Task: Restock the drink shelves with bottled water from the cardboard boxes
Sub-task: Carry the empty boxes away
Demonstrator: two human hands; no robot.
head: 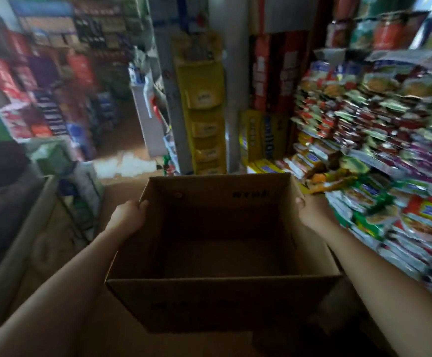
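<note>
cardboard box (217, 243) empty, mid-frame, long axis across frame | left hand (128, 215) grips left wall, right hand (310, 210) grips right wall | both equally near

Two bare forearms enter from the lower corners of the frame, sleeveless as far as visible. The left hand (130, 215) and right hand (310, 211) wear no gloves, rings or watches.

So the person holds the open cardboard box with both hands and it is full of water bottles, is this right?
Not quite. The head view shows both the left hand and right hand gripping the open cardboard box, but it is empty: only its bare bottom shows, no water bottles.
</note>
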